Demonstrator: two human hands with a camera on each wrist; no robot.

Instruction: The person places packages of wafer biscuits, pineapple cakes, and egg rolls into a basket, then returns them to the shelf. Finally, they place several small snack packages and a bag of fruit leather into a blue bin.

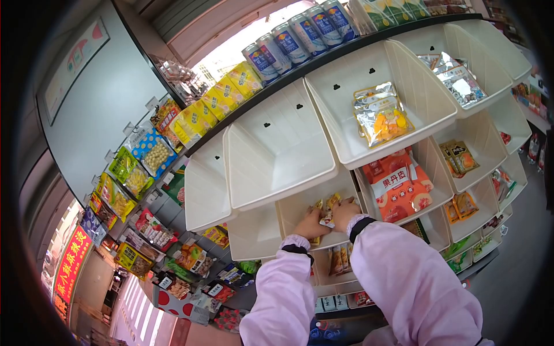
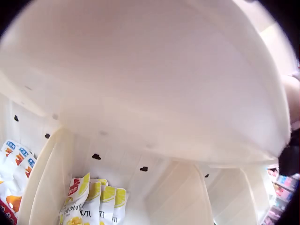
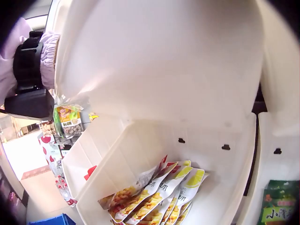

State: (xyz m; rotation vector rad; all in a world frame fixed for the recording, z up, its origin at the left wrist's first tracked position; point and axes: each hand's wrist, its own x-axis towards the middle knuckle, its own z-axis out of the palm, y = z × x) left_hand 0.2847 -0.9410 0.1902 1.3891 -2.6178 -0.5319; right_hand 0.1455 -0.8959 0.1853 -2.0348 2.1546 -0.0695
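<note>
Both hands reach into a white bin [image 1: 291, 212] in the second row in the head view. The left hand [image 1: 312, 224] has its fingers curled at small yellow packets, gripping them from the left. Close beside it, the right hand [image 1: 345, 213] holds a small gold-and-white packet [image 1: 328, 220] at its fingertips. The fingers partly cover the packets. In the left wrist view white-and-yellow pouches [image 2: 95, 205] stand in a bin; similar pouches [image 3: 157, 197] lie fanned in a bin in the right wrist view. Neither wrist view shows its own hand's fingers.
Upper bins overhang the hands, one holding yellow pouches [image 1: 382, 118]. Right of the hands is a bin with a large red packet [image 1: 398, 184]. Cans [image 1: 290, 43] line the top shelf, and hanging snack bags [image 1: 154, 155] are at the left.
</note>
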